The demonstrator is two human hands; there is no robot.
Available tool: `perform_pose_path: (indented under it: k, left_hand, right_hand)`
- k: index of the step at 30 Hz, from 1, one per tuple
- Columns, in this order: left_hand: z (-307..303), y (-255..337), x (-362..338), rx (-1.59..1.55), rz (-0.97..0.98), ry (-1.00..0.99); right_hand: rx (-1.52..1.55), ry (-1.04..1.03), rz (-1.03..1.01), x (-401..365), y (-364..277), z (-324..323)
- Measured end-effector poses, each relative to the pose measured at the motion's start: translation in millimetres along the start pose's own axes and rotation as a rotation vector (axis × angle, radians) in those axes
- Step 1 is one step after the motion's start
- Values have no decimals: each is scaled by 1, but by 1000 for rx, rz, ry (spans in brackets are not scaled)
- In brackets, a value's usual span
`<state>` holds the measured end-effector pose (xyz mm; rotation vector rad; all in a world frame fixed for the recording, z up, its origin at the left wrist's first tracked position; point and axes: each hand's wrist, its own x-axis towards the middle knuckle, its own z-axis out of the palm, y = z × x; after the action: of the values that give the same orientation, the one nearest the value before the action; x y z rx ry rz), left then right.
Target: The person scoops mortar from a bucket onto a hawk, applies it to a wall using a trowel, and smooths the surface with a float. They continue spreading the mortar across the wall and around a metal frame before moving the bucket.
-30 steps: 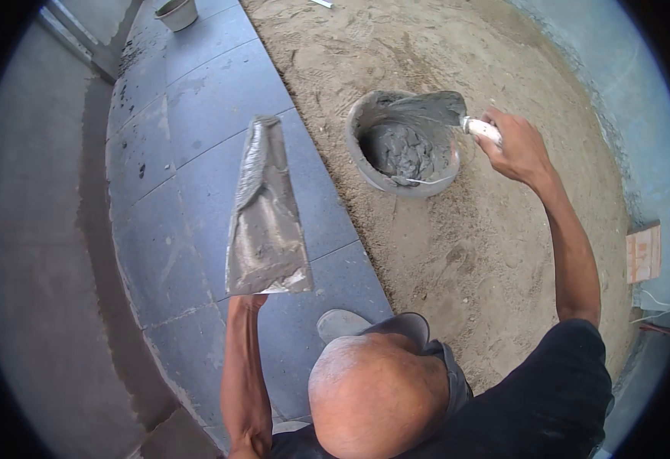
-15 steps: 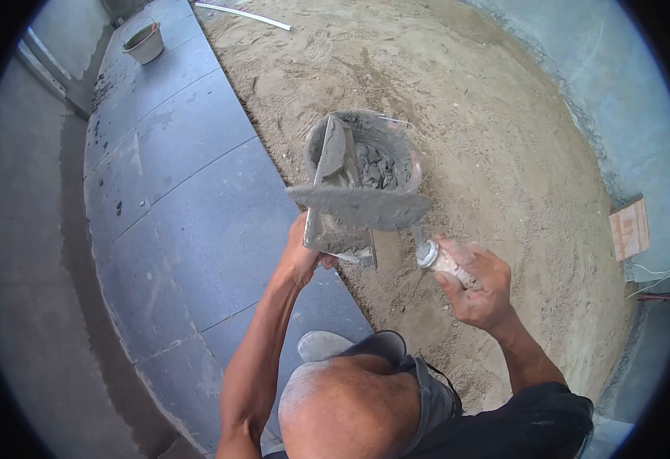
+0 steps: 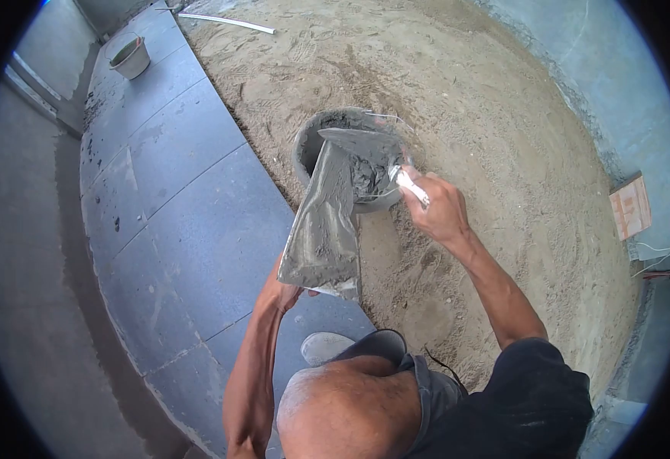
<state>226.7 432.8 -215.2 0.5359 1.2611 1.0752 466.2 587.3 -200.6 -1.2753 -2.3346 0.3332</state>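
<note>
Compared with the earlier frame, the trowel [image 3: 362, 141] has moved from across the middle of the board [image 3: 320, 245] to its far end, over the near bucket [image 3: 301, 157]. The right hand [image 3: 438, 206] has shifted away from the body with it, fingers closed around the white handle. The left hand [image 3: 284, 295], partly hidden, grips the board from below.

There are 2 hands, 1 trowel, 1 board and 2 buckets; the far bucket [image 3: 131, 67] stands on the blue-grey tiles [image 3: 205, 214]. 1 white strip [image 3: 228, 23] and 1 reddish panel [image 3: 630, 208] also show.

The board is tapered, its wide end nearest the body, coated in wet grey mortar. The trowel's blade is smeared grey. The near bucket, on sand [image 3: 518, 191], holds lumpy mortar.
</note>
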Motion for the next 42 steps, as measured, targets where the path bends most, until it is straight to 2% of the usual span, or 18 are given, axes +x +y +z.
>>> perform_pose_path:
  k: [2, 4, 11, 15, 17, 18, 19, 20, 21, 23, 24, 25, 27, 29, 33, 41, 42]
  left_hand:
    - [-12, -16, -3, -16, 56, 23]
    - [-36, -31, -2, -212, -21, 3]
    - [-50, -32, 1, -286, -33, 103]
    - [-37, -38, 23, -449, 27, 156]
    - [-33, -36, 34, -474, -11, 9]
    - [-33, -36, 43, -479, -5, 10]
    - [-32, -38, 53, -568, -40, -83]
    - [-29, -38, 60, -655, -75, -179]
    - [-25, -34, 64, -659, -73, -180]
    - [-14, -23, 67, -811, 18, -428]
    - [5, -1, 51, -669, -58, -132]
    - [7, 2, 50, -667, -54, -138]
    - [8, 1, 43, -439, -75, 4]
    - [-9, -17, 41, -513, -47, -62]
    - [-31, -32, 10, -365, 2, -23]
    - [-107, -65, -67, -676, 22, 350]
    - [-112, -68, -74, -711, 32, 390]
  right_hand:
    - [-58, -26, 16, 20, 9, 1]
    - [-103, -83, 88, 28, 9, -1]
    - [-158, -101, 58, 32, 13, -21]
    - [15, -23, 8, 18, 7, -43]
    - [110, 9, -13, -1, -1, -46]
    - [188, 121, -113, -12, -5, -47]
    - [264, 231, -211, -23, -9, -48]
    - [260, 229, -216, -34, -12, -52]
    - [266, 208, -264, -45, -16, -57]
    - [269, 193, -315, -52, -20, -64]
    - [193, 150, -362, -53, -22, -68]
    - [115, 109, -408, -53, -22, -70]
    - [98, 122, -383, -46, -20, -64]
    - [85, 131, -359, -29, -17, -53]
    - [-8, 26, -92, 25, 4, -24]
    - [-365, -186, -151, 109, -5, -9]
    - [-517, -285, -121, 122, -10, -5]
